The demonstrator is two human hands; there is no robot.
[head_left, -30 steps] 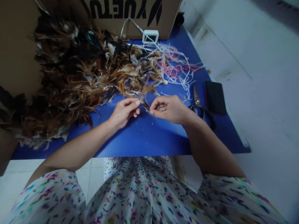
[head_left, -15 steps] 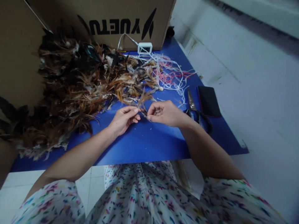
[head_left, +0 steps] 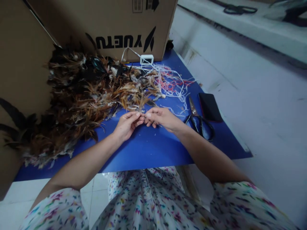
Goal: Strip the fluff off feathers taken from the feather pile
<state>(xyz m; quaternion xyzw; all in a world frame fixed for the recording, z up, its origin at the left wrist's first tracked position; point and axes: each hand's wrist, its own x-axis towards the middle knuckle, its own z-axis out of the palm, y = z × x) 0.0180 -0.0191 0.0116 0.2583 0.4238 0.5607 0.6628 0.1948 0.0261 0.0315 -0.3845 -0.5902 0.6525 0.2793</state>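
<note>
My left hand (head_left: 127,125) is closed in a pinch on a small bunch of brown feathers (head_left: 142,101), whose tips point up and away from me. My right hand (head_left: 161,118) meets it at the fingertips, thumb and forefinger pinched at the lower end of the same feathers. The exact spot between the fingertips is mostly hidden. Just beyond both hands lies a large heap of brown, black and tan feathers (head_left: 96,92), spreading over the left and back of the blue table (head_left: 148,153).
Black-handled scissors (head_left: 194,111) lie right of my right hand, beside a dark phone (head_left: 209,107). Tangled white and pink ribbon strips (head_left: 171,83) lie behind, near a small white device (head_left: 146,59). A cardboard box (head_left: 115,19) stands at the back; a wall (head_left: 240,105) borders the right.
My right hand has come left from a small gap, so its fingertips now meet those of my left hand. The left hand keeps its pinch. The view has tilted up, showing more of the box.
</note>
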